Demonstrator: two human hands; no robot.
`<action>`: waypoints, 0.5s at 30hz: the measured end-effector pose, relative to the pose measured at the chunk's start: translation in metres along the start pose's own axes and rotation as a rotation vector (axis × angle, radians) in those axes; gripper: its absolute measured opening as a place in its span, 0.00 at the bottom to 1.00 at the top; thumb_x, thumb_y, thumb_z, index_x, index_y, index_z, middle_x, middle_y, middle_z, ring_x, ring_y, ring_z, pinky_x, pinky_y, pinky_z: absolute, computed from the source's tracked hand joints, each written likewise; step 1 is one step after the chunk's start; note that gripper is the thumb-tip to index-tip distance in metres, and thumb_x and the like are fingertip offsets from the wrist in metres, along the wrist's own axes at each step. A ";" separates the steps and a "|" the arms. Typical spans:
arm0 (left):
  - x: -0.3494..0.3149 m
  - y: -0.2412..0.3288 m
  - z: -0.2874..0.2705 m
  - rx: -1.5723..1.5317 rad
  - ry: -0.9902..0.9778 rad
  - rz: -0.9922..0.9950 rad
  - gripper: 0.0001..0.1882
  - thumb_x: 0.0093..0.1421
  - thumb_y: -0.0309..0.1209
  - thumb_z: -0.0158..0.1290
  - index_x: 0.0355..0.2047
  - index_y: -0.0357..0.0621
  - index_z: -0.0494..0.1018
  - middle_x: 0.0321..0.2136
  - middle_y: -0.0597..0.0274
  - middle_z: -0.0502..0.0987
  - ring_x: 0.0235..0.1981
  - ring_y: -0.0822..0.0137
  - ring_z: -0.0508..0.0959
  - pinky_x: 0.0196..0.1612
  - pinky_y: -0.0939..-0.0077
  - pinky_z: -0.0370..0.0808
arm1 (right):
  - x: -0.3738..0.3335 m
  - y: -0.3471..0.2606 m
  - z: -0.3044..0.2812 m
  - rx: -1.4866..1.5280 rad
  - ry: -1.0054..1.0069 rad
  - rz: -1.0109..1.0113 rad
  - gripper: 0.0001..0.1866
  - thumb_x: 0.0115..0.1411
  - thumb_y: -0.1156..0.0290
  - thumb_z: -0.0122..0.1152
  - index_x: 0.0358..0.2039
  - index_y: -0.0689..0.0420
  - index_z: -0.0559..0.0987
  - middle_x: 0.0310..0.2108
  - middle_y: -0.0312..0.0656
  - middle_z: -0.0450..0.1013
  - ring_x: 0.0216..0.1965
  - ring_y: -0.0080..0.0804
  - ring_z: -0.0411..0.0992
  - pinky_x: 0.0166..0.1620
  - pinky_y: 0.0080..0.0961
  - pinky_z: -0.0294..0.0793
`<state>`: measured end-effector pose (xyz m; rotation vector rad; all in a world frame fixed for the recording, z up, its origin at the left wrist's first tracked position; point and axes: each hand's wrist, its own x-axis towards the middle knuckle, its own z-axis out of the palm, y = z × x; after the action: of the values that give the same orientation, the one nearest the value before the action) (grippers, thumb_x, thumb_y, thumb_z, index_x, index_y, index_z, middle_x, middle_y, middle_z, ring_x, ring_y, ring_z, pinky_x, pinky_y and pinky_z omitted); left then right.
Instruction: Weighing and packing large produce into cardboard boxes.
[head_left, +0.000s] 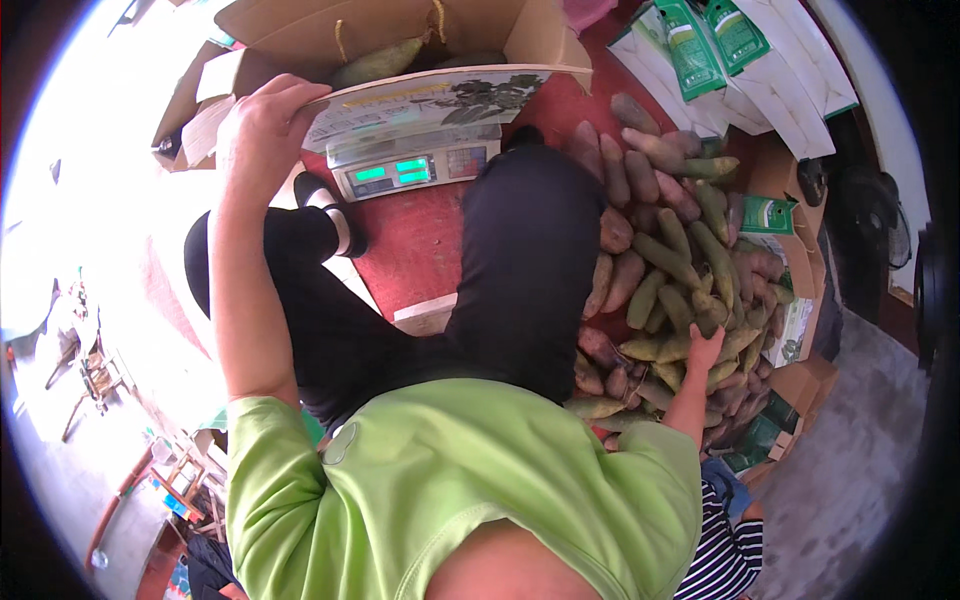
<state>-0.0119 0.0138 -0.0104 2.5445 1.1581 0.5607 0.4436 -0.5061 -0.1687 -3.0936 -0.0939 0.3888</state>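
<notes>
My left hand [262,128] is closed over the near left edge of an open cardboard box [440,100] at the top. The box stands on a digital scale [412,175] with lit green displays. Inside it lies a long greenish root vegetable [378,64]. At the right, my right hand [704,348] reaches into a heap and its fingers are around a greenish root vegetable [709,312]; the fingertips are partly hidden. Around it lie several more greenish roots [668,262] and reddish-brown sweet potatoes [628,270].
White cartons with green packets [690,50] stand at the far right. Open cardboard boxes [800,385] edge the heap, and a black fan [872,215] stands beyond. A person in striped clothing [722,540] is close at lower right. Red flooring [405,245] lies under the scale.
</notes>
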 end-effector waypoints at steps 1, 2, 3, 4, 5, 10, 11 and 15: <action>0.001 0.000 0.001 0.012 -0.008 0.017 0.08 0.53 0.26 0.53 0.33 0.45 0.78 0.30 0.62 0.77 0.32 0.59 0.77 0.35 0.71 0.73 | 0.009 0.014 0.009 0.248 0.035 -0.050 0.36 0.54 0.61 0.63 0.59 0.58 0.59 0.61 0.48 0.55 0.60 0.45 0.56 0.57 0.47 0.61; 0.001 -0.001 0.002 0.026 -0.015 0.030 0.08 0.53 0.27 0.53 0.33 0.46 0.78 0.30 0.63 0.77 0.32 0.59 0.77 0.36 0.71 0.73 | 0.013 0.012 0.012 0.246 0.035 -0.056 0.36 0.54 0.61 0.63 0.59 0.58 0.59 0.61 0.48 0.55 0.60 0.45 0.56 0.57 0.47 0.61; 0.000 -0.003 0.003 0.070 -0.021 0.013 0.09 0.53 0.28 0.53 0.35 0.48 0.78 0.32 0.64 0.76 0.34 0.59 0.77 0.37 0.70 0.73 | 0.017 0.008 0.015 0.443 0.034 -0.106 0.34 0.54 0.63 0.63 0.58 0.60 0.60 0.59 0.48 0.57 0.58 0.44 0.58 0.57 0.42 0.61; -0.001 -0.003 0.003 0.069 -0.018 0.008 0.09 0.53 0.28 0.53 0.35 0.48 0.78 0.32 0.64 0.76 0.34 0.59 0.77 0.37 0.70 0.73 | 0.021 0.005 0.017 0.640 0.032 -0.157 0.33 0.55 0.65 0.63 0.57 0.62 0.61 0.58 0.49 0.59 0.57 0.44 0.60 0.57 0.37 0.61; -0.001 0.000 0.002 0.099 -0.032 0.005 0.09 0.53 0.29 0.53 0.35 0.48 0.78 0.33 0.64 0.76 0.35 0.59 0.76 0.38 0.69 0.73 | 0.019 -0.009 0.018 0.643 0.028 -0.161 0.33 0.55 0.65 0.63 0.57 0.62 0.61 0.58 0.49 0.59 0.57 0.44 0.60 0.57 0.37 0.61; -0.003 0.006 -0.004 0.119 -0.057 -0.030 0.09 0.53 0.31 0.53 0.35 0.48 0.78 0.34 0.64 0.76 0.36 0.58 0.76 0.41 0.68 0.73 | -0.012 -0.128 -0.047 1.013 -0.006 -0.504 0.25 0.55 0.77 0.59 0.53 0.64 0.64 0.49 0.43 0.67 0.49 0.31 0.65 0.53 0.28 0.63; -0.004 0.007 -0.004 0.119 -0.054 -0.036 0.09 0.53 0.31 0.53 0.35 0.48 0.78 0.34 0.64 0.76 0.36 0.58 0.76 0.41 0.68 0.73 | -0.024 -0.155 -0.065 1.047 0.011 -0.589 0.24 0.55 0.78 0.59 0.52 0.64 0.65 0.49 0.43 0.67 0.48 0.29 0.66 0.52 0.28 0.64; -0.006 0.005 -0.007 0.125 -0.048 -0.011 0.10 0.53 0.27 0.52 0.37 0.47 0.78 0.34 0.62 0.77 0.34 0.59 0.78 0.38 0.71 0.73 | -0.072 -0.252 -0.133 1.202 0.048 -0.837 0.25 0.55 0.80 0.57 0.53 0.66 0.63 0.52 0.43 0.65 0.52 0.30 0.63 0.56 0.27 0.59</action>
<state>-0.0154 0.0070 -0.0039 2.6385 1.2253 0.4356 0.3929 -0.2611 -0.0146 -1.6742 -0.7706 0.1925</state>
